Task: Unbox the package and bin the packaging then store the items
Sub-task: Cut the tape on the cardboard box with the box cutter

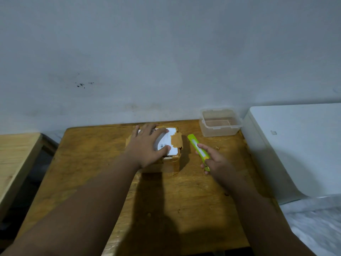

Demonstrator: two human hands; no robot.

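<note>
Both forearms reach in from the near edge of the wooden table (92,163), bare and stretched toward the far side. Left hand (147,145) lies flat with fingers spread on top of the cardboard package (173,163), pressing on its white shipping label (168,140); it clasps nothing, only rests there. That package, wrapped in brown tape, sits near the middle of the table's far edge. Right hand (214,159) is just beside it, fingers curled around the near end of a green utility knife (198,149), whose far end points toward the far edge; whether the knife is lifted or still on the wood I cannot tell. At the far right corner stands a clear plastic container (220,121), lidless. Off the right edge sits a white appliance (295,145), and a paler wooden surface (16,159) lies off the left edge.
</note>
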